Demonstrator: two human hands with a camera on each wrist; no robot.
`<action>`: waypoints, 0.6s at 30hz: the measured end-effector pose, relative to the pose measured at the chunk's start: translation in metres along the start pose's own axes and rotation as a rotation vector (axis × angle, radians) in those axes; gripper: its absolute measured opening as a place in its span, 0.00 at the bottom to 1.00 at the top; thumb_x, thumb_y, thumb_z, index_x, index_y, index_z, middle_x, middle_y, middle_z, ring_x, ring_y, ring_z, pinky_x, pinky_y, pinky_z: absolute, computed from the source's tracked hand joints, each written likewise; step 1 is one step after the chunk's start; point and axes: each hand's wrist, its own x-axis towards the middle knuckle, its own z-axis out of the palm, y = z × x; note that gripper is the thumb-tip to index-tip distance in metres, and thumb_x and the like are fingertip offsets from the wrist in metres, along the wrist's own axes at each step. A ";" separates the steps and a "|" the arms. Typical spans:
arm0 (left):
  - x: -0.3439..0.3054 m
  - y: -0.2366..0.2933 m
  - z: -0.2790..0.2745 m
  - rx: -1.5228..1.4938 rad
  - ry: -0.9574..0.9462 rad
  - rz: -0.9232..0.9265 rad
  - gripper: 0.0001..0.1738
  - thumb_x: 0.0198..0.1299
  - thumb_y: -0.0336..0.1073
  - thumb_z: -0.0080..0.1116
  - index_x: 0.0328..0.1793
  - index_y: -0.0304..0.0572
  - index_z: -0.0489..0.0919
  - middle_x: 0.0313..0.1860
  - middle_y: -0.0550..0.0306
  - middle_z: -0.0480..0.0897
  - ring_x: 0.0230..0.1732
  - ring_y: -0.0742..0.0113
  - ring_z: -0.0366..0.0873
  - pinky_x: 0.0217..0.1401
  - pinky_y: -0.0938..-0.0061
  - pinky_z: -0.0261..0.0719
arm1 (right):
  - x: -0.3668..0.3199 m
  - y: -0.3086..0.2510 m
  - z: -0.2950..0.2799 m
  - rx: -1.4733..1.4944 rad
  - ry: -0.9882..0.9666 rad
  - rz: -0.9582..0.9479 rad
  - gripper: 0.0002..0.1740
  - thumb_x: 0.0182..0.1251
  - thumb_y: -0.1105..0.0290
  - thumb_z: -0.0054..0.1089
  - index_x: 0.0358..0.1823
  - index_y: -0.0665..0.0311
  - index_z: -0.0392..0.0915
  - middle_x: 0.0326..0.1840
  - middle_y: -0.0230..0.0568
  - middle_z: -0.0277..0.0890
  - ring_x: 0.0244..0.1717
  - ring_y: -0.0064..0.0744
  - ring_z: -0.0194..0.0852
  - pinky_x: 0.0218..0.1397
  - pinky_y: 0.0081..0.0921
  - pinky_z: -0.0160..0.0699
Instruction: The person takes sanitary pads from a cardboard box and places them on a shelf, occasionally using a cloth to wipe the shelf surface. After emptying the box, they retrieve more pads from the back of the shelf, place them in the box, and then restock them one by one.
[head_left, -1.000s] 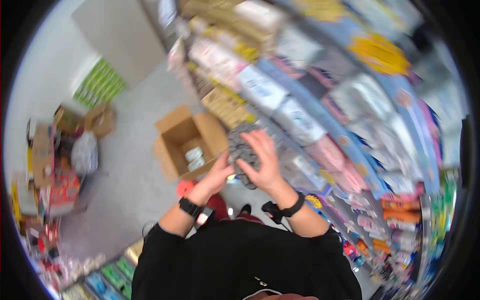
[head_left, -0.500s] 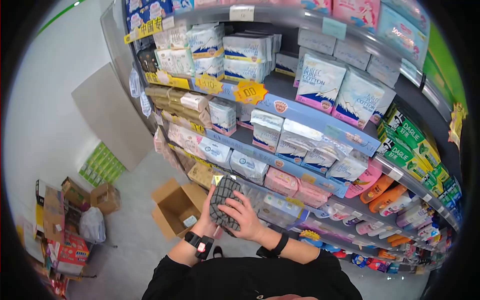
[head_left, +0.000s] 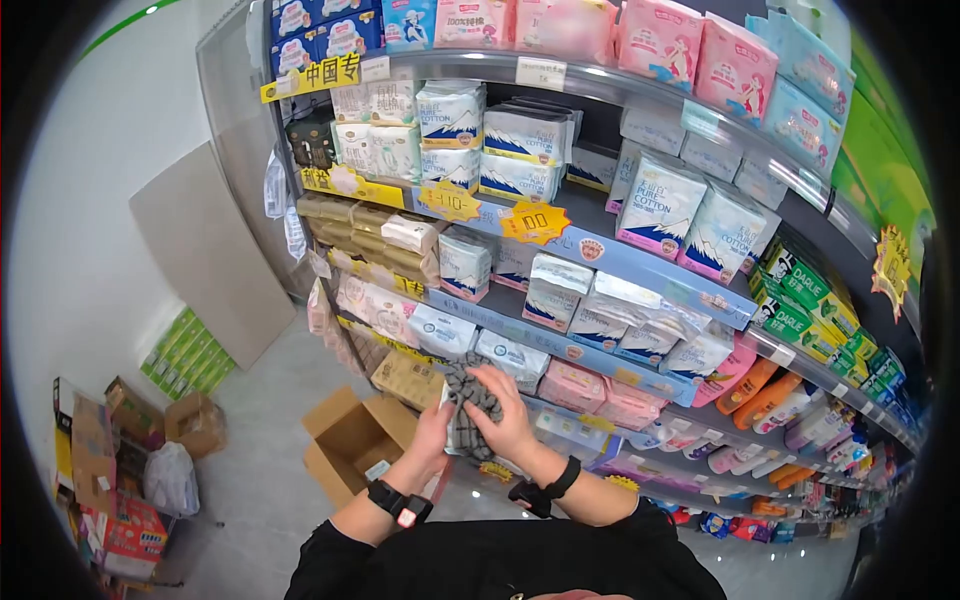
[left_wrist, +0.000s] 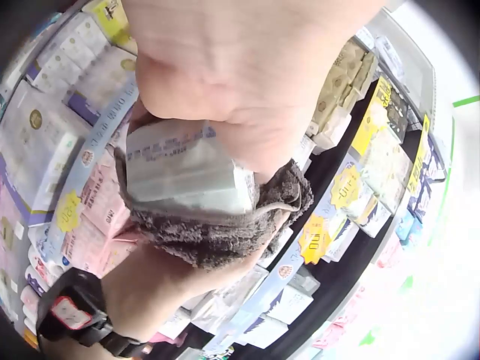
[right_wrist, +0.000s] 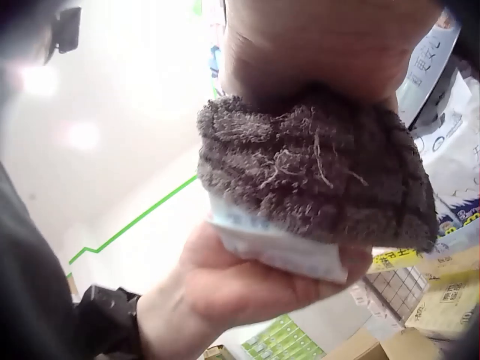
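A grey checked terry cloth [head_left: 470, 388] is bunched over a pale plastic-wrapped package [left_wrist: 187, 169] in front of my body. My left hand [head_left: 432, 440] grips the package from the left, its fingers partly hidden behind it. With curled fingers, my right hand [head_left: 503, 415] holds the cloth against the package from the other side. In the right wrist view the cloth [right_wrist: 300, 176] covers the package's upper part, and the package [right_wrist: 281, 253] shows below it against my left hand [right_wrist: 240, 289]. Faint blue print shows on the wrapper in the left wrist view.
Store shelves with several packs of cotton pads [head_left: 655, 205] rise ahead and to the right. An open cardboard box [head_left: 345, 440] stands on the floor at left, with a small pale pack [head_left: 377, 470] inside. More cartons [head_left: 135, 520] and a plastic bag [head_left: 172, 480] lie farther left.
The head view has swung up from the floor to the shelves. My hands have shifted slightly right, and the cloth, spread flatter half a second ago, is now bunched, exposing some of the package.
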 end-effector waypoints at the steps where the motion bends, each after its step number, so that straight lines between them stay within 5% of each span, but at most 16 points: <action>1: 0.003 0.005 0.000 -0.055 -0.032 0.027 0.21 0.73 0.44 0.39 0.64 0.37 0.69 0.54 0.53 0.79 0.53 0.63 0.78 0.55 0.65 0.78 | -0.001 -0.008 0.004 -0.084 0.028 -0.067 0.27 0.55 0.70 0.64 0.59 0.62 0.73 0.60 0.51 0.69 0.65 0.53 0.62 0.68 0.40 0.61; 6: 0.020 0.047 0.001 -0.323 -0.170 -0.167 0.28 0.72 0.52 0.35 0.63 0.37 0.72 0.54 0.51 0.80 0.53 0.60 0.80 0.56 0.65 0.79 | -0.021 -0.019 0.025 -0.267 -0.016 -0.314 0.35 0.45 0.70 0.71 0.61 0.57 0.72 0.63 0.50 0.62 0.69 0.64 0.53 0.70 0.51 0.57; 10: 0.030 0.048 0.002 -0.100 -0.314 -0.065 0.29 0.73 0.54 0.34 0.62 0.37 0.72 0.53 0.52 0.80 0.50 0.62 0.80 0.55 0.65 0.80 | -0.017 -0.021 0.019 -0.245 0.047 -0.240 0.36 0.42 0.73 0.69 0.60 0.56 0.73 0.63 0.49 0.61 0.70 0.65 0.51 0.71 0.53 0.54; 12: 0.033 0.039 0.010 -0.145 -0.250 -0.077 0.21 0.74 0.45 0.38 0.62 0.39 0.69 0.51 0.55 0.80 0.45 0.65 0.81 0.48 0.68 0.82 | -0.011 -0.024 0.012 -0.236 0.088 -0.173 0.36 0.42 0.74 0.68 0.60 0.57 0.73 0.64 0.50 0.61 0.70 0.63 0.51 0.72 0.52 0.53; 14: 0.020 0.038 0.014 0.016 -0.319 0.010 0.17 0.73 0.40 0.45 0.62 0.40 0.69 0.51 0.58 0.79 0.51 0.72 0.77 0.53 0.73 0.76 | 0.000 -0.027 0.002 -0.275 0.256 -0.092 0.33 0.46 0.76 0.66 0.59 0.61 0.72 0.62 0.51 0.65 0.68 0.56 0.58 0.71 0.45 0.56; 16: 0.015 0.025 0.017 0.081 -0.359 0.032 0.18 0.71 0.39 0.49 0.62 0.39 0.70 0.51 0.60 0.79 0.52 0.74 0.75 0.55 0.77 0.73 | 0.009 -0.011 -0.008 -0.053 0.377 0.022 0.27 0.53 0.78 0.61 0.58 0.66 0.72 0.58 0.49 0.71 0.63 0.44 0.67 0.68 0.35 0.62; 18: 0.016 0.024 0.017 0.123 -0.372 0.049 0.19 0.69 0.37 0.52 0.62 0.38 0.70 0.51 0.61 0.79 0.51 0.74 0.75 0.55 0.78 0.72 | 0.012 0.000 -0.015 0.372 0.423 0.335 0.22 0.61 0.77 0.59 0.58 0.71 0.71 0.56 0.43 0.74 0.57 0.31 0.71 0.62 0.27 0.67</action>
